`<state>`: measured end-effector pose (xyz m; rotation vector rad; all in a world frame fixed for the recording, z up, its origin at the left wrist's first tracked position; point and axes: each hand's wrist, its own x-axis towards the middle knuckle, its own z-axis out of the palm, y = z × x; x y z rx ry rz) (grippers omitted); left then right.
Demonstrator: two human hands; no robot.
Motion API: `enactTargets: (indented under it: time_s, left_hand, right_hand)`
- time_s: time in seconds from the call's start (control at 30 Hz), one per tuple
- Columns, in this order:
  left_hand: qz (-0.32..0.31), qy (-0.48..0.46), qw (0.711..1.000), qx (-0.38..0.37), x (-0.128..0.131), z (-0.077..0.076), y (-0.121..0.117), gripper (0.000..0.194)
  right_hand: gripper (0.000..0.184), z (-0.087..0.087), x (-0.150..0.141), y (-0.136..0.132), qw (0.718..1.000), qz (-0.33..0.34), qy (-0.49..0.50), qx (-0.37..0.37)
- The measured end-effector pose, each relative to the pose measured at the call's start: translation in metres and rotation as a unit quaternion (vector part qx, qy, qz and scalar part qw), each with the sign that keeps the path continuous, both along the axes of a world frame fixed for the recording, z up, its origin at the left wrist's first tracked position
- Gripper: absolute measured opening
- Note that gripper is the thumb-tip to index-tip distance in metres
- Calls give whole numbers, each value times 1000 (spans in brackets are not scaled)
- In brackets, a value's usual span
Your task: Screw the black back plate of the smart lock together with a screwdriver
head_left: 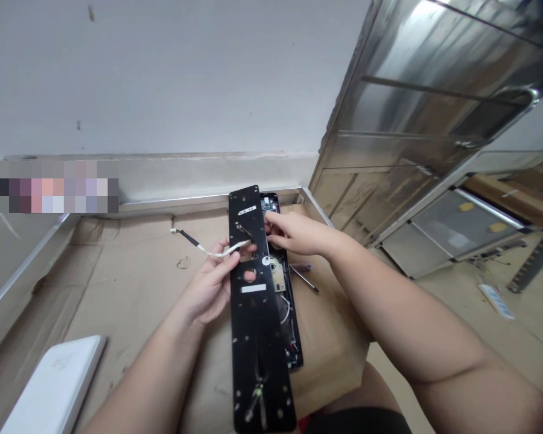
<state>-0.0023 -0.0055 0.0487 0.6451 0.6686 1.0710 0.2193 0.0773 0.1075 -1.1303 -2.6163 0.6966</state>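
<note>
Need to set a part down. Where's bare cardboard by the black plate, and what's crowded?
Widest: cardboard left of the black plate, between white cable and white case. Smaller: right of the housing, below the screwdriver. Crowded: the plate's top, at left hand and right hand.

a black plate (259, 337) with white labels (253, 288), a white cable (221, 254), tan cardboard (131, 301).

The plate (256, 313) is glossy black metal, the cable (219, 254) smooth white plastic, the cardboard (131, 289) matt brown.
</note>
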Motion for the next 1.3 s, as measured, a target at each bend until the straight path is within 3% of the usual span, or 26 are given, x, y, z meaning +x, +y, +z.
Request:
enactTargets:
  time_s: [0.2,0.33,0.5,0.7,0.93,1.0,1.07,1.17,1.23,1.3]
  left_hand:
    - [8,37,998,53,11,-1,-4,45]
    - [-8,32,997,63,13,-6,-5,45]
    - [-44,-3,997,62,16,-13,-4,47]
    - [-23,-12,997,69,21,-21,-2,39]
    - [-26,1,998,49,23,-23,1,45]
    - [-28,8,999,41,23,-22,2,44]
    - [-26,16,999,34,23,-21,2,42]
    - [-14,21,999,31,22,-19,2,41]
    - [-4,21,999,28,22,-18,1,44]
    - [-1,19,1000,24,23,-18,0,47]
  right_hand:
    - [13,0,0,0,1000,-2,2,-1]
    - [28,1,-1,-1,1000,0,9,3]
    - [20,5,0,-2,1000,13,-11,-2]
    - [15,8,0,-5,999,39,7,-30]
    - [15,14,6,-3,998,36,6,-59]
    - [14,13,11,0,999,12,33,-24]
    - [10,11,14,4,995,-58,68,46]
    - [4,11,13,4,963,-145,145,172]
    - [11,13,8,1,945,-123,183,241]
    - [19,15,2,-5,942,-59,188,273]
